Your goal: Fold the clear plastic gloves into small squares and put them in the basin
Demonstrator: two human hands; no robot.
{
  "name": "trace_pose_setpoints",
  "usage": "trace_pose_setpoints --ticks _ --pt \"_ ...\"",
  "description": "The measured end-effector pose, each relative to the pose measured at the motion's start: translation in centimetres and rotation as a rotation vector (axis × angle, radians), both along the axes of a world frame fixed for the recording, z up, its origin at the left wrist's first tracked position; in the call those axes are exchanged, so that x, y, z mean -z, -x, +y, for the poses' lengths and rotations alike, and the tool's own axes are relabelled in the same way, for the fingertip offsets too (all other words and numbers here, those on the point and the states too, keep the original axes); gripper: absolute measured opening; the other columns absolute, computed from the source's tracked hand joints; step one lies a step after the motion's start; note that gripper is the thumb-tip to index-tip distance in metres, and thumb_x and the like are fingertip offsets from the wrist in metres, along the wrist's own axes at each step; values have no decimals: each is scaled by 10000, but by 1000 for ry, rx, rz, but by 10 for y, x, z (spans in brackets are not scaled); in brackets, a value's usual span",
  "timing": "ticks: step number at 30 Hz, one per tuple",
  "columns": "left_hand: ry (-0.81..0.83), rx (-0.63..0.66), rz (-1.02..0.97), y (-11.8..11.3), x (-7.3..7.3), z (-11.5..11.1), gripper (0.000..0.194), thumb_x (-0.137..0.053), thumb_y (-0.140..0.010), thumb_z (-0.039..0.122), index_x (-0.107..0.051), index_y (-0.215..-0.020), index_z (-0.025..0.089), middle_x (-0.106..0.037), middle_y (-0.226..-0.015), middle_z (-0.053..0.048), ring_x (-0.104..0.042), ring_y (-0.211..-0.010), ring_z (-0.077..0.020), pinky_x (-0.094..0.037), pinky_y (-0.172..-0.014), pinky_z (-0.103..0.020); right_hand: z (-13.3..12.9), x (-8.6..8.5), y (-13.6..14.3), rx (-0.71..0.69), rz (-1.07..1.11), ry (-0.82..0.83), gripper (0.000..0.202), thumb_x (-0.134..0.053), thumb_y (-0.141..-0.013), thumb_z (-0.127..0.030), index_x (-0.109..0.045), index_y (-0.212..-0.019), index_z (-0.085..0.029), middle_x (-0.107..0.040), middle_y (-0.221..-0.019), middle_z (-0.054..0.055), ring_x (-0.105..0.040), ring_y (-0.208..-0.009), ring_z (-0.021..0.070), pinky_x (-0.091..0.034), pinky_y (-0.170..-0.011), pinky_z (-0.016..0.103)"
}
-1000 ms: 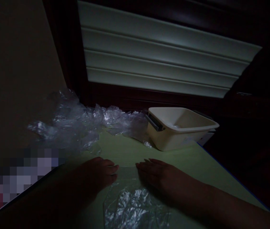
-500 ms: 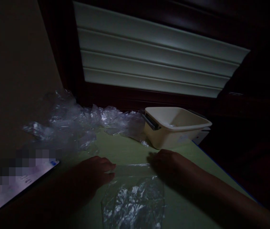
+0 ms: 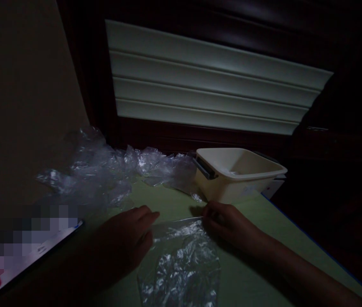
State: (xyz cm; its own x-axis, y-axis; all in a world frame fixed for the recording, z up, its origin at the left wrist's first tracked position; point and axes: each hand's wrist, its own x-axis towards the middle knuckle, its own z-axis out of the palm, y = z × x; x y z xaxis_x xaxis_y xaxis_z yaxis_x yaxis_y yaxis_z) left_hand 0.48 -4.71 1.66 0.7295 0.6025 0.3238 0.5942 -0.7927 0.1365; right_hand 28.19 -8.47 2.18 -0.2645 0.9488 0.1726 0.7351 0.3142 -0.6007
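A clear plastic bag (image 3: pixel 185 268) lies crinkled on the green tabletop (image 3: pixel 164 200), its straight top edge toward the far side. At the bag's upper right corner, my right hand (image 3: pixel 225 219) pinches the edge between thumb and fingers, lifting that corner slightly. My left hand (image 3: pixel 131 234) rests beside the upper left corner, with index finger and thumb apart and nothing visibly gripped between them. The dim light hides the lower part of my left hand and its forearm.
Crumpled clear plastic bags (image 3: pixel 104 166) are heaped along the wall at the back left. A cream plastic tub (image 3: pixel 238 183) with dark handles stands just beyond my right hand. A lit phone-like screen (image 3: pixel 36 251), partly pixelated, is at the left. A blue table edge (image 3: pixel 311 238) runs down the right.
My right hand has closed on the bag's upper right corner and raised it a little. My left hand's index finger and thumb have spread wider apart. The view has shifted slightly.
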Motion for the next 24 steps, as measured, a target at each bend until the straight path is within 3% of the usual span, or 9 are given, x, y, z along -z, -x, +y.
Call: trace_pose_setpoints --ticks 4,9,11,16,21,24 --pt "138 -126 -198 -5 15 3 312 -509 -827 283 -609 -1096 159 -661 -958 -68 -622 -806 -195 -502 -730 -307 -2 -2 -3 4 74 -51 115 -469 -894 -165 -562 -829 -179 -671 -796 69 -618 -728 181 -495 -648 297" --pt "240 -43 -250 -9 26 11 172 -468 -787 197 -635 -755 174 -586 -672 -1 -542 -602 -138 -414 -582 -238 -2 -1 -7 3 147 -101 102 -473 -895 -201 -551 -830 -196 -643 -784 62 -601 -729 178 -502 -640 289" --pt "225 -28 -251 -11 27 13 212 -434 -796 174 -601 -665 168 -559 -637 1 -522 -583 -131 -383 -566 -232 -1 3 -9 -18 213 -41 55 -508 -871 -199 -548 -907 -189 -636 -812 60 -596 -725 173 -505 -629 284" --pt "213 -35 -261 -10 28 12 204 -428 -797 171 -579 -660 170 -551 -632 9 -507 -583 -124 -362 -561 -224 4 13 -12 -33 365 184 395 -617 -783 -151 -483 -1154 -167 -637 -886 48 -605 -730 159 -516 -630 277" --pt "281 -5 -255 -9 19 11 162 -461 -769 180 -622 -747 176 -564 -648 18 -508 -571 -114 -367 -548 -209 7 15 -12 -28 288 183 91 -577 -789 -135 -586 -878 -152 -657 -796 41 -615 -711 160 -491 -603 259" --pt "300 -9 -278 -9 17 12 177 -466 -750 155 -638 -783 182 -569 -655 23 -495 -556 -106 -375 -543 -200 7 13 -12 -5 216 151 33 -572 -787 -138 -593 -803 -158 -661 -751 30 -609 -675 149 -481 -586 250"
